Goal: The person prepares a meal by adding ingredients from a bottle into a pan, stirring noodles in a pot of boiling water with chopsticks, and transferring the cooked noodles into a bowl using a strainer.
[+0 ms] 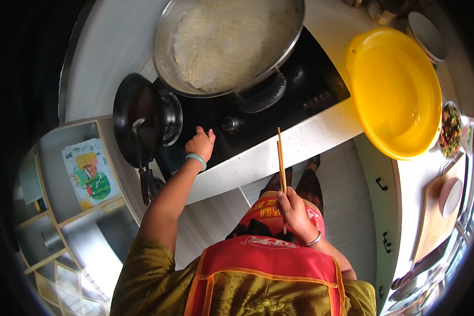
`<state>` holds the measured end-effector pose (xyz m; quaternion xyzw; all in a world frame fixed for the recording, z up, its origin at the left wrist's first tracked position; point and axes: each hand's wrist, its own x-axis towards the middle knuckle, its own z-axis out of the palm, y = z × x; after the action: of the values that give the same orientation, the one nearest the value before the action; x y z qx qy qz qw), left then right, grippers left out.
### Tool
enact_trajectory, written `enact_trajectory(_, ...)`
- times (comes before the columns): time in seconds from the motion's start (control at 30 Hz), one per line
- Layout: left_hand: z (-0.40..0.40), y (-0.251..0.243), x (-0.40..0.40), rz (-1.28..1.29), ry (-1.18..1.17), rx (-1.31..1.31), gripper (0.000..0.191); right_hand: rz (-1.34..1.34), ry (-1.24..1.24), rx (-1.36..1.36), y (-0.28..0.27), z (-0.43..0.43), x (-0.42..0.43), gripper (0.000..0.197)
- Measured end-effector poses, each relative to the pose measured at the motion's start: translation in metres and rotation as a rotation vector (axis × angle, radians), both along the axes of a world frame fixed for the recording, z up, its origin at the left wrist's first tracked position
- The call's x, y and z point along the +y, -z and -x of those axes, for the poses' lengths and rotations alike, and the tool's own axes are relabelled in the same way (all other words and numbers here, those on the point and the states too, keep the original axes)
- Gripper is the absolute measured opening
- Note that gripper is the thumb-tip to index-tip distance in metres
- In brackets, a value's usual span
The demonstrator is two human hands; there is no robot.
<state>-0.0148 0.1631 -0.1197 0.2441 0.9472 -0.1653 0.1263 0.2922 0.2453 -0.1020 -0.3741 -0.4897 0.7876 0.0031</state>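
My right hand (294,210) grips a pair of wooden chopsticks (281,164) in front of my red apron, their long ends pointing toward the stove. Over the front of the black gas cooktop (256,132) is my left hand (200,145), just left of a control knob (230,123). Whether its fingertips touch anything underneath is hidden. A large steel pot (160,65) stands on the cooktop beyond both hands. Pale noodles (217,47) lie in cloudy, steaming water inside it.
At left, a black wok (136,118) with a ladle (137,130) tilts beside a burner (172,118). A yellow plastic basin (395,94) holds clear liquid at right. Beyond it are a dish of chopped vegetables (451,130) and a wooden cutting board (432,225). Cabinets (379,205) line the right.
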Motion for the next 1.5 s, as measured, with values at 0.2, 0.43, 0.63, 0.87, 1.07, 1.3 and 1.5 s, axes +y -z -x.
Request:
enact_trajectory(0.2, -0.004, -0.002, 0.001, -0.057, -0.026, -0.030, 0.038, 0.009, -0.030, -0.019, 0.001, -0.003, -0.001, 0.025)
enact_trajectory(0.43, -0.004, 0.000, -0.001, -0.033, -0.012, -0.001, 0.039, 0.007, -0.034, -0.015, -0.002, -0.005, -0.003, 0.025)
enact_trajectory(0.63, -0.005, -0.001, 0.002, -0.044, -0.047, -0.015, 0.040, -0.006, -0.027, -0.010, -0.003, -0.009, -0.002, 0.025)
enact_trajectory(0.87, -0.002, 0.000, 0.004, -0.133, -0.111, -0.012, 0.042, -0.083, -0.024, 0.001, -0.010, -0.015, 0.000, 0.025)
enact_trajectory(1.07, 0.001, 0.003, -0.002, -0.137, -0.181, -0.002, 0.043, -0.119, 0.032, -0.033, -0.035, -0.021, -0.007, 0.022)
enact_trajectory(1.3, -0.005, -0.001, -0.010, -0.271, -0.286, -0.054, 0.041, -0.066, -0.035, 0.027, -0.062, -0.034, -0.035, 0.018)
enact_trajectory(1.5, -0.033, -0.045, -0.020, -0.541, -0.504, -0.343, 0.056, -0.375, 0.129, -0.074, -0.051, -0.014, 0.003, 0.018)
